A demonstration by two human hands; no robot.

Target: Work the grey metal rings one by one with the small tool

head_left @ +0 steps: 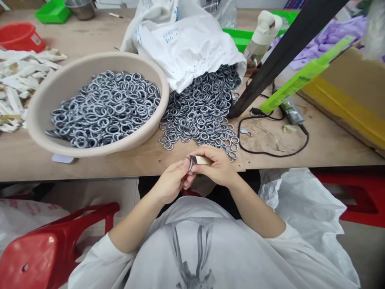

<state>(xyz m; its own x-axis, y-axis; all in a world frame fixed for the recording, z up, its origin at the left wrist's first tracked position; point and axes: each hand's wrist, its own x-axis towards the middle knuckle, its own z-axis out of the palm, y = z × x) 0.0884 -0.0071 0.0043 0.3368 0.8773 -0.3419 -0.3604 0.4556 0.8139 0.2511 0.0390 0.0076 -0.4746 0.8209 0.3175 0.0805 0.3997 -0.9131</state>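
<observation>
Over the table's front edge, my left hand (173, 182) pinches one dark grey ring (190, 164) between thumb and fingers. My right hand (221, 166) is closed around a small knife (202, 160) with a flat cream handle and a dark blade-like end, which meets the ring. Just beyond my hands, a heap of similar grey rings (201, 116) spills from a white woven sack (192, 44). A large beige basin (164, 94) to the left holds many more of these rings.
White strips (13, 88) and a red bowl (21, 37) lie at far left. A dark post (270, 60) rises right of the heap, by a green strip-like tool (306, 76) and a black cable (270, 153). Red stools (33, 257) flank me.
</observation>
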